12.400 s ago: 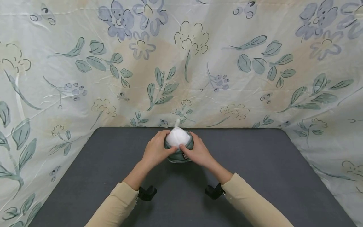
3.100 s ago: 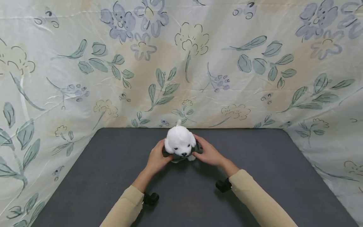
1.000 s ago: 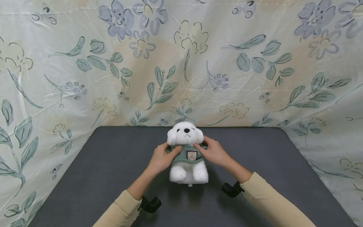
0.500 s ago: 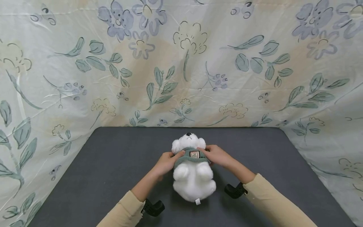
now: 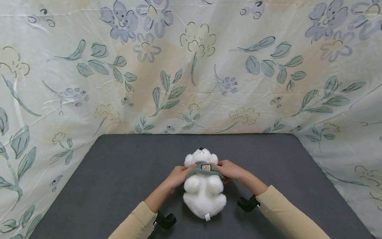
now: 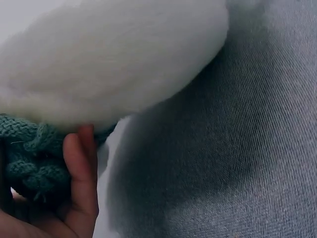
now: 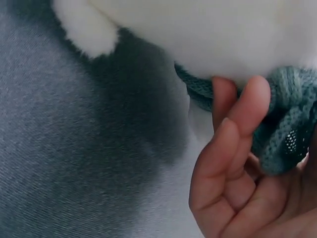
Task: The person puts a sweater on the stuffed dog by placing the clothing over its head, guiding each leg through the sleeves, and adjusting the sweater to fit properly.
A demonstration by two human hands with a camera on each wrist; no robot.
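Observation:
A white plush dog [image 5: 204,196] lies on its back, head toward the far edge, belly and legs facing up. It wears a green knitted sweater [image 5: 198,169] with a small square patch on the chest. My left hand [image 5: 178,176] grips the sweater at the dog's left-of-view side, thumb on top. On the opposite side my right hand [image 5: 232,170] holds it the same way. In the left wrist view, bent fingers [image 6: 81,173] sit against the knit sleeve. The right wrist view has curled fingers [image 7: 213,163] around the other sleeve, beside the white fur.
A dark grey table [image 5: 131,159] lies beneath the toy. Behind it hangs a floral cloth [image 5: 191,66], which also covers both sides. A white tag [image 5: 207,217] sticks out at the toy's bottom. Each wrist wears a black camera mount [image 5: 165,220].
Earlier the plush dog was tail up, then head forward, then upright facing me. Since then it has tipped back onto the table and come slightly nearer, both hands still holding it.

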